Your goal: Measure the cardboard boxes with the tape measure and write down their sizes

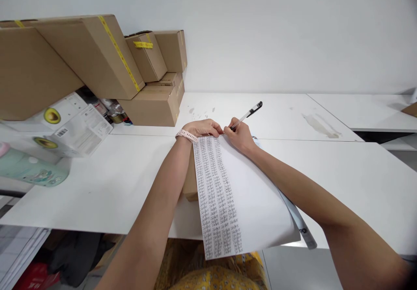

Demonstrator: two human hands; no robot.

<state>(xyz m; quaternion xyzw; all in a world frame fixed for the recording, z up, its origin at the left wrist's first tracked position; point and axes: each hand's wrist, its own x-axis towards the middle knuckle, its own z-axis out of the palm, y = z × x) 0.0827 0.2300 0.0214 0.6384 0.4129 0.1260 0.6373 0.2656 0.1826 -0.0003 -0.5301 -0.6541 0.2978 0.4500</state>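
My right hand (240,137) is closed around a pen (250,111) with a clear barrel and black cap end, slanting up to the right. Its tip, by the top edge of a white sheet of paper (260,203), is hidden behind my fingers. Four columns of small handwriting run down the sheet's left part; the right part is blank. My left hand (204,127), with a pale pink wristband (186,135), has its fingers pressed together at the sheet's top edge. Brown cardboard (190,181) and a light blue item (298,220) with dark lettering show beneath the paper.
Cardboard boxes (151,107) are stacked at the left against the white wall (260,33). White avocado-printed boxes (78,125) and a green bottle (32,166) lie in front of them. The white table (130,168) has stains at the back; the sheet overhangs its front edge.
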